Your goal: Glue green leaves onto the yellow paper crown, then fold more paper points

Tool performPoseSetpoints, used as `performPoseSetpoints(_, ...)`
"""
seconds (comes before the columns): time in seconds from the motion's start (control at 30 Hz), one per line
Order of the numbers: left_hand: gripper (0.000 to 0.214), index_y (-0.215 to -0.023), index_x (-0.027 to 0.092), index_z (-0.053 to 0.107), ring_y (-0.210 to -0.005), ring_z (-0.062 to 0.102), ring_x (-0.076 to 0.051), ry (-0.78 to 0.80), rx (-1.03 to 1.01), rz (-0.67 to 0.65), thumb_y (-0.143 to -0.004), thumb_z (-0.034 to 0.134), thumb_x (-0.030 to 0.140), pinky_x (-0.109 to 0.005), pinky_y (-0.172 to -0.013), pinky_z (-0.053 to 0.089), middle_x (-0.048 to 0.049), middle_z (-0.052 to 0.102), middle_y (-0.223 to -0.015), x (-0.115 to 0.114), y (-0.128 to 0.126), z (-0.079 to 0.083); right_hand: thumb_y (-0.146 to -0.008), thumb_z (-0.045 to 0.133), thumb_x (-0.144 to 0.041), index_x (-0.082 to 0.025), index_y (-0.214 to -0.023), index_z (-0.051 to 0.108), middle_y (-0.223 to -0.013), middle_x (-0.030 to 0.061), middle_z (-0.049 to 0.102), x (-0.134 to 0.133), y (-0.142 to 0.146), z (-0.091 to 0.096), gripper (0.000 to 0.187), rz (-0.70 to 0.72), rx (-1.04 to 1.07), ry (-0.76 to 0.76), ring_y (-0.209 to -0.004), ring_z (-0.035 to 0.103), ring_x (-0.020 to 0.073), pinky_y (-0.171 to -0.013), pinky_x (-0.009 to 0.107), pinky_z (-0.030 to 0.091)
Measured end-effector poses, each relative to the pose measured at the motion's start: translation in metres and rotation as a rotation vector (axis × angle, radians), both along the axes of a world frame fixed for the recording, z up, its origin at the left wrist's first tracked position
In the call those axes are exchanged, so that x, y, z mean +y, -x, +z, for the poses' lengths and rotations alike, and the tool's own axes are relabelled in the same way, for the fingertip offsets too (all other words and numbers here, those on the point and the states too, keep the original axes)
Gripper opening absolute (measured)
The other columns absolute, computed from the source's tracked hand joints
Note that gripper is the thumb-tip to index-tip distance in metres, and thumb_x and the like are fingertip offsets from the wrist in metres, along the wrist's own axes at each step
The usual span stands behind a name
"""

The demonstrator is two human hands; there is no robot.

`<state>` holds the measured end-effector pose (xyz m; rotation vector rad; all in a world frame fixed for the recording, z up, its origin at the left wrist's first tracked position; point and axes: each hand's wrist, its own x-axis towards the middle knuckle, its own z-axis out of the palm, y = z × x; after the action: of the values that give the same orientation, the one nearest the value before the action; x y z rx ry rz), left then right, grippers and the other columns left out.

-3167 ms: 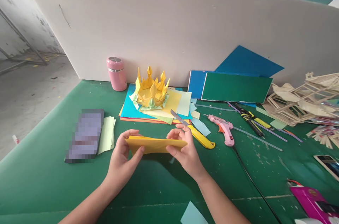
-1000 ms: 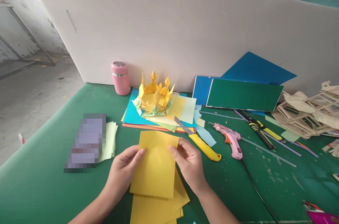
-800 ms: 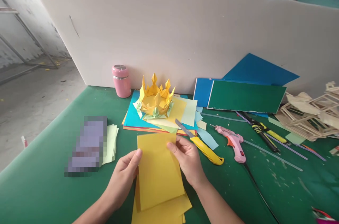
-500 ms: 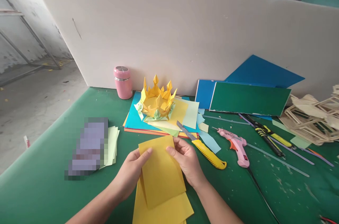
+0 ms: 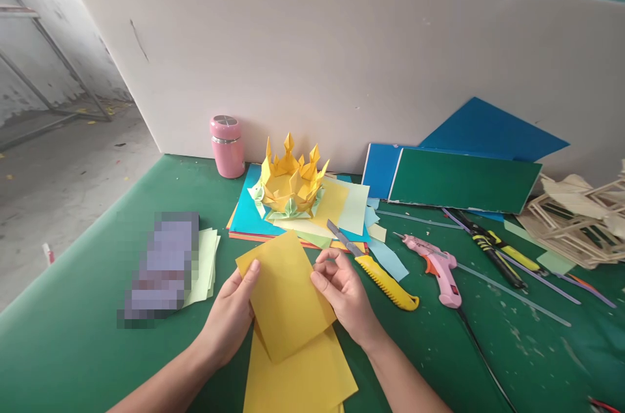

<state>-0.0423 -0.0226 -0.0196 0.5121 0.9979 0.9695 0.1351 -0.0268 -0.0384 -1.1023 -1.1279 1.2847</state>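
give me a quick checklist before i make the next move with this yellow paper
1. Left hand gripping the yellow sheet: ok, held at its left side.
2. Right hand gripping it: cannot tell; the hand is at the right edge, but its hold is unclear.
3. Lower yellow sheets squared up: not ok, their edges are out of line.
4. Knife retracted: not ok, its blade is out.
5. Crown upright on the paper stack: ok.
6. Glue gun cool: cannot tell from a picture.
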Motion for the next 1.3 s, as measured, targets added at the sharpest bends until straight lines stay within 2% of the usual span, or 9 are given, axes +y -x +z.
performPoseSetpoints(0.2,0.048,-0.107,0.015,0.067,-0.091,0.07,-0.031,-0.044,0.075,-0.196,-0.066,0.079,0.04,-0.039,-0.079,0.056,-0.0115,0.074,-0.102,-0.005,-0.001,-0.004,-0.08,0.063,-0.042,-0.02,-0.078,0.06,-0.073,0.0,0.058,-0.003,-0.001,-0.002,0.022,-0.025,-0.089,-0.032,-0.065,0.054,0.0129,-0.061,0.023,0.046)
performPoseSetpoints(0.37,0.043,-0.106,0.013,0.066,-0.099,0.067,-0.033,0.041,-0.022,-0.042,-0.07,0.075,0.035,-0.042,-0.085,0.055,-0.0135,0.073,-0.106,-0.004,-0.001,-0.003,-0.087,0.054,-0.034,-0.023,-0.082,0.066,-0.091,0.0049,0.064,-0.006,0.0,-0.006,0.017,-0.04,-0.239,-0.238,-0.089,0.062,0.0178,-0.076,0.026,0.051)
performPoseSetpoints(0.53,0.038,-0.11,0.015,0.064,-0.105,0.065,-0.032,0.054,-0.18,0.002,-0.075,0.066,0.029,-0.043,-0.092,0.052,-0.0129,0.071,-0.11,0.0,0.004,0.001,-0.086,0.051,-0.019,-0.027,-0.094,0.07,-0.109,0.0058,0.061,-0.012,0.0,-0.002,0.022,0.075,-0.399,-0.35,-0.107,0.059,0.0198,-0.09,0.031,0.05)
performPoseSetpoints(0.63,0.036,-0.108,0.015,0.064,-0.108,0.063,-0.033,0.031,-0.235,-0.049,-0.078,0.062,0.034,-0.044,-0.094,0.05,-0.0127,0.07,-0.112,0.001,0.005,0.002,-0.074,0.056,-0.011,-0.032,-0.112,0.066,-0.129,0.0054,0.052,-0.016,0.0,-0.001,0.045,0.181,-0.504,-0.411,-0.121,0.05,0.0252,-0.1,0.04,0.044)
performPoseSetpoints(0.7,0.037,-0.11,0.015,0.064,-0.11,0.062,-0.034,0.017,-0.232,-0.071,-0.078,0.062,0.035,-0.044,-0.095,0.049,-0.0126,0.07,-0.113,0.001,0.005,0.002,-0.07,0.059,-0.009,-0.035,-0.112,0.067,-0.136,0.0038,0.047,-0.017,0.0,-0.002,0.05,0.167,-0.57,-0.434,-0.127,0.044,0.0275,-0.103,0.043,0.04)
performPoseSetpoints(0.9,0.045,-0.121,0.02,0.06,-0.116,0.058,-0.033,-0.055,-0.271,-0.129,-0.079,0.064,0.037,-0.045,-0.099,0.046,-0.0106,0.067,-0.12,-0.003,0.004,0.001,-0.081,0.065,-0.03,-0.035,-0.085,0.075,-0.128,0.0022,0.055,-0.011,0.002,-0.006,0.012,0.004,-0.478,-0.423,-0.113,0.051,0.024,-0.09,0.038,0.047)
performPoseSetpoints(1.03,0.053,-0.123,0.021,0.059,-0.124,0.051,-0.031,-0.212,-0.262,-0.196,-0.077,0.067,0.047,-0.043,-0.105,0.04,-0.0096,0.061,-0.128,-0.006,0.001,-0.002,-0.081,0.066,-0.04,-0.028,-0.075,0.075,-0.115,0.0064,0.062,-0.008,0.001,-0.008,0.016,-0.039,-0.358,-0.285,-0.102,0.056,0.0228,-0.087,0.037,0.047)
performPoseSetpoints(1.13,0.062,-0.12,0.021,0.061,-0.127,0.046,-0.032,-0.354,-0.19,-0.276,-0.066,0.077,0.048,-0.043,-0.108,0.036,-0.011,0.059,-0.132,-0.007,-0.001,-0.005,-0.078,0.067,-0.043,-0.023,-0.071,0.071,-0.107,0.0084,0.065,-0.007,0.001,-0.007,0.022,-0.033,-0.251,-0.18,-0.098,0.06,0.0231,-0.085,0.036,0.049)
performPoseSetpoints(1.3,0.057,-0.116,0.02,0.063,-0.125,0.048,-0.033,-0.374,-0.139,-0.27,-0.067,0.077,0.045,-0.045,-0.107,0.035,-0.0119,0.062,-0.128,-0.004,-0.001,-0.006,-0.078,0.067,-0.041,-0.022,-0.069,0.069,-0.095,0.0077,0.064,-0.007,0.003,-0.003,0.022,0.002,-0.179,-0.194,-0.089,0.062,0.0209,-0.078,0.032,0.051)
